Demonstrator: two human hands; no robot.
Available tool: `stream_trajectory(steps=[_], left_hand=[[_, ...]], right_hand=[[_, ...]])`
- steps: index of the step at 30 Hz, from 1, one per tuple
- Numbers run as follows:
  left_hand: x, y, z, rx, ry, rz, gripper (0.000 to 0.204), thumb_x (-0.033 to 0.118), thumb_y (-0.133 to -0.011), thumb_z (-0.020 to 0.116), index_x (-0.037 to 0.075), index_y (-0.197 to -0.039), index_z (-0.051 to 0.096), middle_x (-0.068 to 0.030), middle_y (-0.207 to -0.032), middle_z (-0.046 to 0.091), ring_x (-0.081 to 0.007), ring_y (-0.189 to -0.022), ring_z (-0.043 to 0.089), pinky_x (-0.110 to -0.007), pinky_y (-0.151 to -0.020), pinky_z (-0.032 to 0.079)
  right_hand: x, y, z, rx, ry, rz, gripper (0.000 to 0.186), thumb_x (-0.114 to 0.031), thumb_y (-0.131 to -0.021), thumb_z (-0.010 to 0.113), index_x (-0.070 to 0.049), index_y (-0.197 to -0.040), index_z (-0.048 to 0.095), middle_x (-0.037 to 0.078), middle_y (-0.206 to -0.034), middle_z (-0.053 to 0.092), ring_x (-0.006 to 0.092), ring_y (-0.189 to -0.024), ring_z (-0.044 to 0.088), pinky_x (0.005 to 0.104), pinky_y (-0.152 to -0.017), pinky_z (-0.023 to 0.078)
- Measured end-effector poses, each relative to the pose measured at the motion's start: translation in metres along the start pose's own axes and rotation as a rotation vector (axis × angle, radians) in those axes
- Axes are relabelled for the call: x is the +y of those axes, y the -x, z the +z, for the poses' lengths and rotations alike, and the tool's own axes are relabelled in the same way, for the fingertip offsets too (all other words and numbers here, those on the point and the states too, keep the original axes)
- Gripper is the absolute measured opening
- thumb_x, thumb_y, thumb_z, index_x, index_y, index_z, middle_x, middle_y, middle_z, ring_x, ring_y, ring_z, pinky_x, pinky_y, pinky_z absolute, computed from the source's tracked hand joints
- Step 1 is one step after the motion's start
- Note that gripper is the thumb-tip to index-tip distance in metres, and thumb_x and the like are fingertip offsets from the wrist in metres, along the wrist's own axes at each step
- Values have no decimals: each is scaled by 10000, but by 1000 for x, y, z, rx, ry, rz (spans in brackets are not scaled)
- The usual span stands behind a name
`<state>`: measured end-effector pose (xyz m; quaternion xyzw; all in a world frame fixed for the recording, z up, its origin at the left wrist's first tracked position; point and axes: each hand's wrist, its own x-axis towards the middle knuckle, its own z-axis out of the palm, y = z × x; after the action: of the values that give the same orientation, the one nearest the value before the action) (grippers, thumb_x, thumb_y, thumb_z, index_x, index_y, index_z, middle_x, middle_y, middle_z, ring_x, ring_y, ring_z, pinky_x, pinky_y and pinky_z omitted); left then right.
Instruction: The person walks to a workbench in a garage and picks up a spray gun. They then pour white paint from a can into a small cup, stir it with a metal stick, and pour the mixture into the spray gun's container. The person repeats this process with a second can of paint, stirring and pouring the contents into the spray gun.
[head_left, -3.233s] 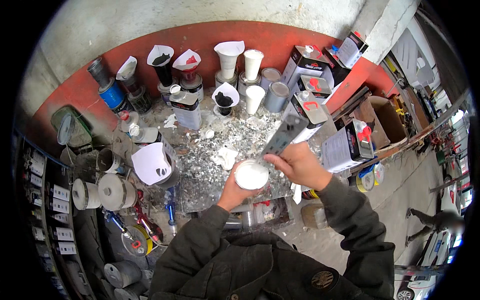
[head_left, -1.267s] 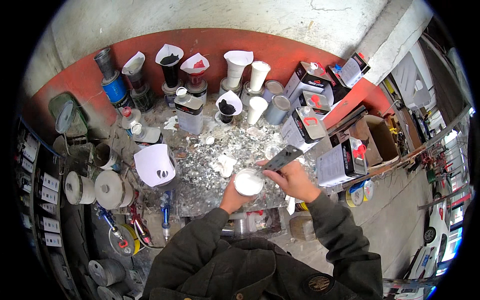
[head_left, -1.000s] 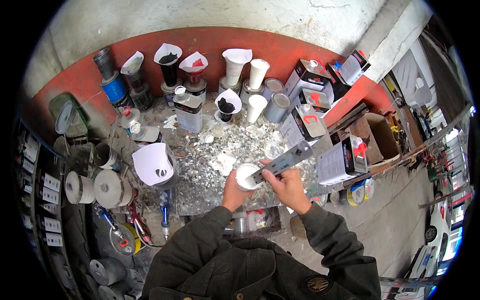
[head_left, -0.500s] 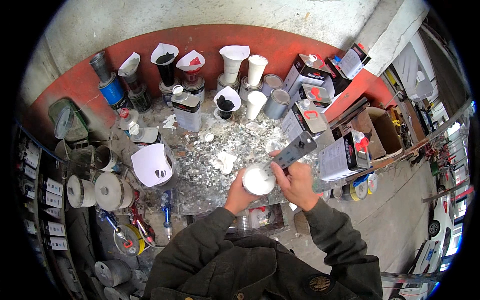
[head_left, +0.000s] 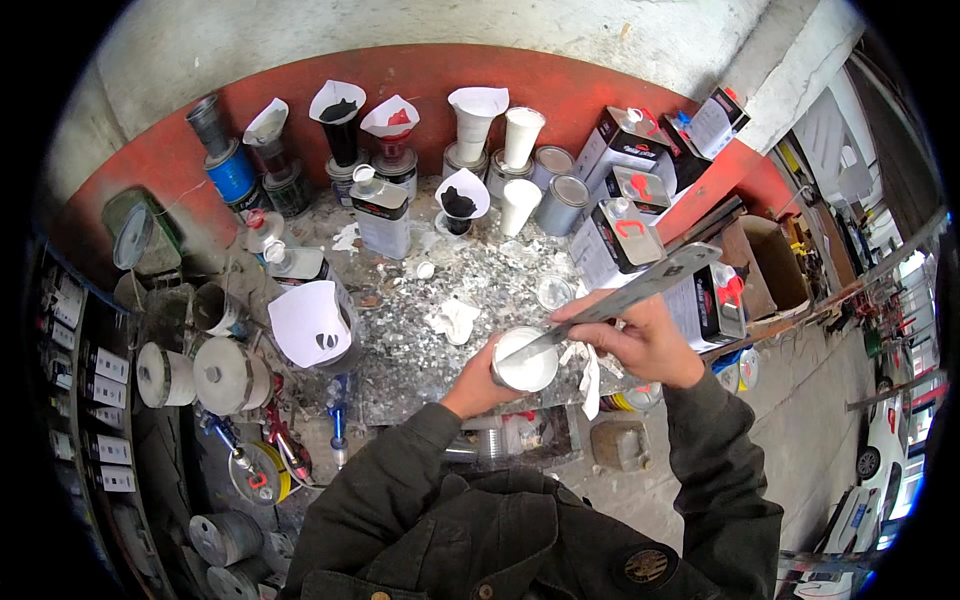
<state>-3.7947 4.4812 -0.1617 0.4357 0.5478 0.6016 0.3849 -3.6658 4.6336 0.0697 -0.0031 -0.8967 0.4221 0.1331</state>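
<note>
My left hand [head_left: 477, 385] is wrapped round the side of a clear cup [head_left: 525, 368] with white paint in it, held above the front of a paint-splattered bench [head_left: 400, 345]. In my right hand [head_left: 640, 335] is a flat metal mixing ruler [head_left: 650, 285], gripped between thumb and fingers. The ruler slants down to the left, and its lower end dips into the white paint. A crumpled white cloth [head_left: 590, 380] hangs at the bench edge just below my right hand. Left of the cup lies a crumpled white tissue [head_left: 455, 320].
Cans topped with cups and paper strainers [head_left: 475, 110] line the red back wall. Rectangular metal cans [head_left: 615, 240] stand to the right, beside a cardboard box [head_left: 775, 255]. A strainer-topped container [head_left: 312, 330] stands left; spray guns [head_left: 338, 420] hang at the front left.
My right hand has moved right with the ruler, which now lies at a flatter slant. The cup has shifted slightly right, and the cloth by the bench edge has come into view.
</note>
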Motion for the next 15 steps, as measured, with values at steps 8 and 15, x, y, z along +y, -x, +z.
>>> stream_trajectory(steps=[8, 15], left_hand=[[26, -1, -9, -15, 122, -58, 859, 75, -634, 884, 50, -1388, 474, -80, -1360, 567, -202, -1249, 551, -371, -1066, 435], [15, -7, 2, 228, 77, 12, 857, 58, -630, 908, 40, -1347, 439, -117, -1277, 596, -236, -1202, 579, -368, -1016, 472]], right_hand=[[34, 1, 11, -32, 346, 185, 310, -242, -883, 744, 26, -746, 670, 198, -647, 585, 366, -548, 518, 412, -524, 405], [17, 26, 54, 305, 215, 183, 215, -183, -900, 722, 29, -874, 698, 159, -610, 554, 281, -492, 476, 372, -497, 383]])
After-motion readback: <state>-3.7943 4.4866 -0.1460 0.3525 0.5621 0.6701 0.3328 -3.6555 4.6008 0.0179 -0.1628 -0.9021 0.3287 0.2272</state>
